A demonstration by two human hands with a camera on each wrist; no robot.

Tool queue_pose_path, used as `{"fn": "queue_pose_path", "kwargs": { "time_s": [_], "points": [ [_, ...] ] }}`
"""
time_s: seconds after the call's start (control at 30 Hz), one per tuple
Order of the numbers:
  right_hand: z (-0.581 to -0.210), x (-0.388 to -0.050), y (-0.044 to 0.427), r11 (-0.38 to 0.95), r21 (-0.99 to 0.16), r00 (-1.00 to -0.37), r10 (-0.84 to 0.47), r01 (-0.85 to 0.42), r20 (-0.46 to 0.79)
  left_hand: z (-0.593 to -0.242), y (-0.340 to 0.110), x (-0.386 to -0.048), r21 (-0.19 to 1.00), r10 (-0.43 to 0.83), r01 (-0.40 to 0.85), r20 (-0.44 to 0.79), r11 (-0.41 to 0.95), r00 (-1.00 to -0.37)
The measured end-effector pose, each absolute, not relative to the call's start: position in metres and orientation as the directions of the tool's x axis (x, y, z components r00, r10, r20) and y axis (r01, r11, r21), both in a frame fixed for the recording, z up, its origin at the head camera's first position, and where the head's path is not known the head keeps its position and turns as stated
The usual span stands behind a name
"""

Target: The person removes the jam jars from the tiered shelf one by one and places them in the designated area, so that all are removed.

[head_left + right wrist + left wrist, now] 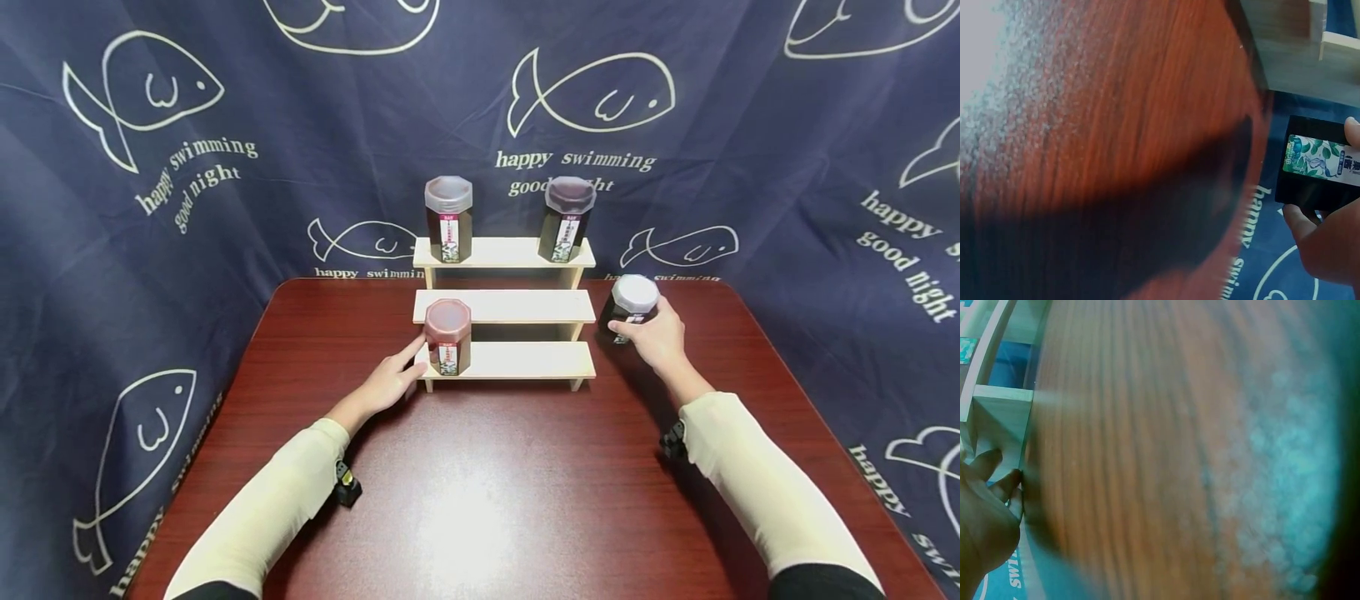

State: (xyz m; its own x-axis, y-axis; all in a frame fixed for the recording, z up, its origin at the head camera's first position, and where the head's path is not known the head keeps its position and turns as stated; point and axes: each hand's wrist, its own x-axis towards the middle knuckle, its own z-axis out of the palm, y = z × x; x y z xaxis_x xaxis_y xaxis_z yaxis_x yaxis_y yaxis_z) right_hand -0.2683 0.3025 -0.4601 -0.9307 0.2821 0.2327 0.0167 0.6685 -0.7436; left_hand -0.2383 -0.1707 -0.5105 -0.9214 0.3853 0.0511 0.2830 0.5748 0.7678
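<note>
**White-lidded jar (632,302) held beside the pale stand (517,360)**

The right grip (662,335) is closed to the width of that dark jar, thumb across the near face and fingers round the right side. The jar is lid-up, just to the right of the stand; from here I cannot tell whether its base meets the bench (558,479). Its label shows leaves and flowers.

Over on the left, the left grip (384,382) is parted, fingers loosely extended, with nothing held. They reach the left end of the lowest shelf, right beside a pink-lidded jar (448,337); whether they touch it I cannot make out. That jar is upright.

Up on the top shelf, the far one of three, a frosted-lidded jar (449,218) stands at the left and a purple-lidded jar (567,218) at the right, well apart.

The bench is reddish-brown and glossy, with a bright glare on its near part. Navy cloth (300,108) printed with white fish hangs behind and along both sides. The person's sleeves (757,479) are cream.
</note>
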Motion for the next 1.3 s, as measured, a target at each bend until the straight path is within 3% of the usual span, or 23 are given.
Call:
{"fn": "queue_pose_path", "kwargs": {
  "time_s": [0.7, 1.3],
  "points": [
    [-0.486, -0.287, 0.310, 0.649, -0.755, -0.932, 0.323, 0.090, 0.166, -0.511, -0.171, -0.238, 0.772, 0.412, 0.336, 0.106, 0.540, -0.905],
    [-0.494, -0.284, 0.312, 0.625, -0.778, -0.945, 0.289, 0.066, 0.152, -0.509, -0.169, -0.236, 0.779, 0.378, 0.286, 0.068, 0.558, -0.923]
  ]
}}
